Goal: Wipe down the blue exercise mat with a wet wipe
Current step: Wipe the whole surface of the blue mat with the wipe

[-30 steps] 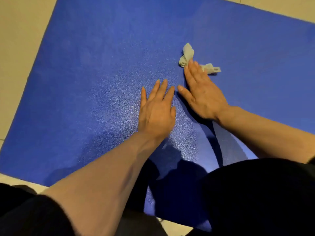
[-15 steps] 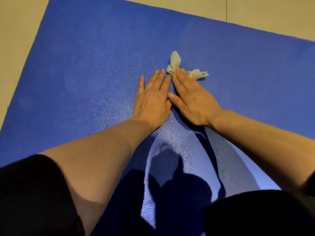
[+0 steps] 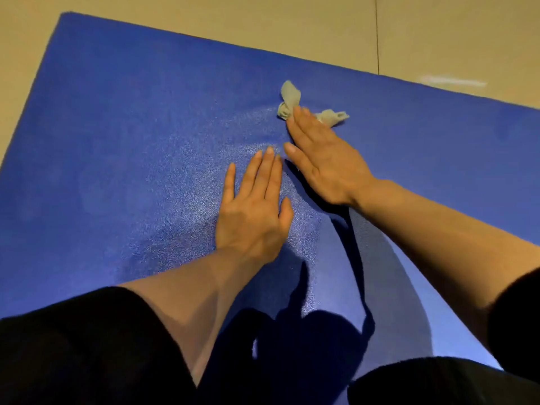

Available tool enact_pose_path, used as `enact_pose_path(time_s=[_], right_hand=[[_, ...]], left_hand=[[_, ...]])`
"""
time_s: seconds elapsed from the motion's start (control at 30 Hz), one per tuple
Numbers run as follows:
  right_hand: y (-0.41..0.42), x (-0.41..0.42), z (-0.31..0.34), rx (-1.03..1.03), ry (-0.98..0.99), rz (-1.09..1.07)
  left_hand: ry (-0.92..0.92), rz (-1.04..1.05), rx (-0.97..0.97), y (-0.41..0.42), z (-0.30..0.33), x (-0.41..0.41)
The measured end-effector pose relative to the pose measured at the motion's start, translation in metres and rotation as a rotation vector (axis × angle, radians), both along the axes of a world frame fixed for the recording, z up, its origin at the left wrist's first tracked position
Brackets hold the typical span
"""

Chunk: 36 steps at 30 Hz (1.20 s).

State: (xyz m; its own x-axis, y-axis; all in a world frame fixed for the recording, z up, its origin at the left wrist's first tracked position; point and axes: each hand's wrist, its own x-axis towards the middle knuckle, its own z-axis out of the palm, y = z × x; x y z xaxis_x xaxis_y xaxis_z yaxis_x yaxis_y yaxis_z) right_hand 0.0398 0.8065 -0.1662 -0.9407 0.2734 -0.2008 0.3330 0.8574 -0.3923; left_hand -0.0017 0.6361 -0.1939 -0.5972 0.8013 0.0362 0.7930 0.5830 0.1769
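Mid-wipe: right hand (image 3: 327, 159), fingers flat, pins the crumpled wet wipe (image 3: 295, 105) near the blue mat (image 3: 131, 141)'s far edge, left hand (image 3: 252, 211) spread flat bracing beside it; next stroke probably needs firm pressure across dry patches

A blue mat (image 3: 117, 141) fills most of the frame on a beige tiled floor (image 3: 438, 30). Centre frame, the left hand (image 3: 254, 211) lies flat. Up right of it, the right hand (image 3: 324, 159) presses straight fingers on a crumpled wet wipe (image 3: 289, 102).

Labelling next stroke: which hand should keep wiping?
Right. The right hand already presses its straight fingers on the wet wipe, while the left hand lies flat on the blue mat, apart from it.
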Motion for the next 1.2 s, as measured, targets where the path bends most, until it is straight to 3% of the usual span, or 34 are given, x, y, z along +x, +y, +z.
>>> enact_pose_path(time_s=[0.07,0.23,0.33,0.47,0.67,0.8,0.9,1.07,1.2], right_hand=[[0.02,-0.008,0.0,0.058,0.004,-0.01],[0.022,-0.031,-0.007,0.041,0.042,-0.309],[0.005,-0.057,-0.005,-0.013,0.045,-0.184],[0.038,-0.061,0.0,0.073,0.012,-0.147],[0.08,-0.029,-0.001,0.14,-0.042,-0.523],[0.031,-0.083,-0.004,0.011,0.06,-0.312],[0.03,-0.077,-0.004,0.056,0.007,-0.176],[0.089,-0.006,-0.006,0.208,0.022,-0.44],[0.054,-0.035,-0.009,0.058,0.071,-0.506]], left_hand=[[-0.02,-0.005,-0.023,0.004,0.003,-0.001],[-0.045,-0.011,-0.086,0.003,0.004,-0.002],[-0.036,-0.001,-0.106,0.003,0.002,-0.006],[-0.031,0.013,-0.117,0.005,0.001,-0.003],[-0.035,0.002,-0.102,0.007,0.001,-0.005],[-0.024,0.018,-0.103,0.006,-0.001,-0.004],[-0.029,0.005,-0.103,0.006,0.0,-0.002],[-0.033,-0.006,-0.088,0.01,0.002,-0.005],[-0.028,0.008,-0.117,0.007,-0.001,-0.003]])
